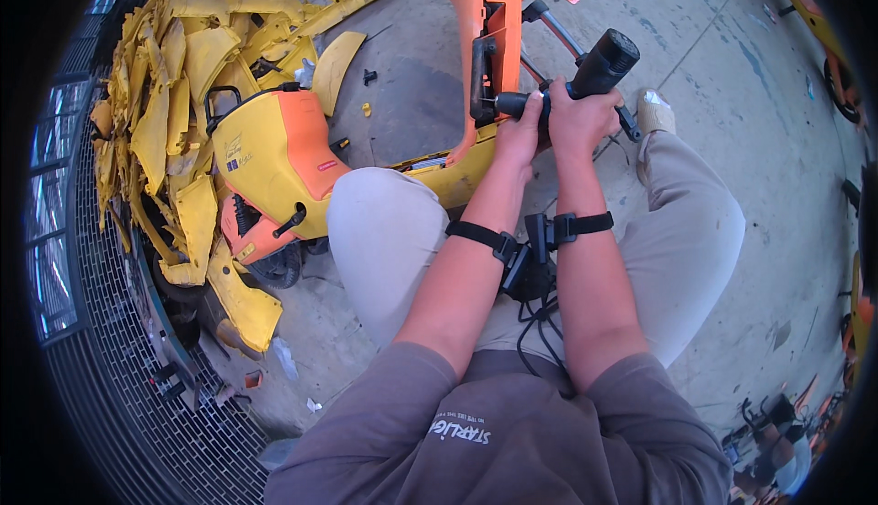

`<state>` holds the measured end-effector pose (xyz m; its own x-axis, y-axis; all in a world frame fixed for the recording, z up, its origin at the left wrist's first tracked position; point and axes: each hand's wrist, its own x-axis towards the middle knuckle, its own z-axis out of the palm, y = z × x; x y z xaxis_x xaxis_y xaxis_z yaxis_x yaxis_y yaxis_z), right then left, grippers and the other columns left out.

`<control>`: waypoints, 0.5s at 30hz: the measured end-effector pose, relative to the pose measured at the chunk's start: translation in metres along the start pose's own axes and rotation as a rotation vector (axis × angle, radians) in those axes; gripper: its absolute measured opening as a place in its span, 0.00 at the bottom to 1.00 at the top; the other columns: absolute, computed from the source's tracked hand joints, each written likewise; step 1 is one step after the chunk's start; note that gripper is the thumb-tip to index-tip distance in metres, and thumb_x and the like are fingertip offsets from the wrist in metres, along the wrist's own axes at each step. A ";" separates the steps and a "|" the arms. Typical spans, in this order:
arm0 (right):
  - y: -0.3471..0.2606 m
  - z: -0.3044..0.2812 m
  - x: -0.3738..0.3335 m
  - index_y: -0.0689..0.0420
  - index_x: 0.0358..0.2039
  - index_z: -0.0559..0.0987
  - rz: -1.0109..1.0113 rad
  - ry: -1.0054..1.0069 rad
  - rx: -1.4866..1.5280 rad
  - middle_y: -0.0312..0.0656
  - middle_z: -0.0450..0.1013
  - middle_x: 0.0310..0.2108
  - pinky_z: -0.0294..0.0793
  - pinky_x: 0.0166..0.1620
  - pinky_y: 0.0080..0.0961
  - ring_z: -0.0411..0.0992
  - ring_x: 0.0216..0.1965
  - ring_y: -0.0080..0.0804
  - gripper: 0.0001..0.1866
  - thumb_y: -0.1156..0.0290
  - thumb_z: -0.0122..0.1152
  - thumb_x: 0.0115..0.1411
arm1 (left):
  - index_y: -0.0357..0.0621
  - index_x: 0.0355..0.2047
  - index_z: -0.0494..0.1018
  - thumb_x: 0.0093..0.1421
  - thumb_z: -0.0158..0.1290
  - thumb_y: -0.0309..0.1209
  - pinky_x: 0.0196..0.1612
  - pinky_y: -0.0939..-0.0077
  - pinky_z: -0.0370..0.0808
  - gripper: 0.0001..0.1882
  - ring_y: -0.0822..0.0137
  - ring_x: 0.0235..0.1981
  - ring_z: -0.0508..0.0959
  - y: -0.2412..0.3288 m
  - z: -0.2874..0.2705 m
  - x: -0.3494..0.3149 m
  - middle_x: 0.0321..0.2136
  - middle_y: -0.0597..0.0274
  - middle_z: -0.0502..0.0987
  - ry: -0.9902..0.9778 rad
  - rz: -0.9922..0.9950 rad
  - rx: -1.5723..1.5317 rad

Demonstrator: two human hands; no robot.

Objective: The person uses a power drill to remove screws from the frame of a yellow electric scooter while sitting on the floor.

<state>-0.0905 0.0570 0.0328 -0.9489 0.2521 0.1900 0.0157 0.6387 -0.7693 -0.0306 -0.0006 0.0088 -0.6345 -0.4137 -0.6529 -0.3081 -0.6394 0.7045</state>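
Observation:
A black cordless drill is gripped in both my hands. My right hand wraps round its handle, below the battery end. My left hand closes round the front of the drill, near the chuck. Its thin bit points left at the front part of a yellow and orange scooter. The tip meets or nearly meets the black part on the orange front panel; I cannot tell which. The scooter's frame stands between my knees and the panel, with its yellow and orange tail to the left.
A large heap of yellow plastic panels lies left of the scooter, beside a brick-patterned wall. Small black and yellow bits lie on the concrete floor. More orange and yellow scooters stand along the right edge.

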 end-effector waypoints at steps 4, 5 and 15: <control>0.005 0.001 0.002 0.71 0.43 0.69 -0.005 -0.012 0.016 0.54 0.77 0.35 0.57 0.57 0.47 0.75 0.42 0.53 0.34 0.56 0.72 0.47 | 0.41 0.48 0.71 0.63 0.56 0.56 0.41 0.69 0.79 0.29 0.66 0.35 0.81 -0.004 0.001 0.003 0.36 0.60 0.80 0.008 0.002 0.007; 0.004 0.001 0.001 0.71 0.43 0.69 -0.004 -0.014 0.017 0.54 0.77 0.35 0.57 0.57 0.47 0.75 0.42 0.53 0.34 0.56 0.72 0.47 | 0.41 0.48 0.71 0.63 0.56 0.56 0.41 0.69 0.79 0.29 0.66 0.35 0.81 -0.005 -0.001 0.004 0.36 0.60 0.80 0.015 0.002 -0.003; 0.006 0.010 0.002 0.72 0.44 0.68 0.003 -0.013 0.052 0.55 0.77 0.36 0.59 0.57 0.47 0.75 0.43 0.55 0.36 0.56 0.73 0.46 | 0.30 0.51 0.73 0.61 0.60 0.51 0.45 0.69 0.80 0.33 0.65 0.41 0.81 0.001 -0.003 0.006 0.44 0.54 0.78 0.037 0.031 -0.013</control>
<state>-0.0958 0.0541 0.0224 -0.9528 0.2446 0.1800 0.0026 0.5993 -0.8005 -0.0324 -0.0051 0.0049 -0.6169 -0.4565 -0.6411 -0.2796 -0.6344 0.7207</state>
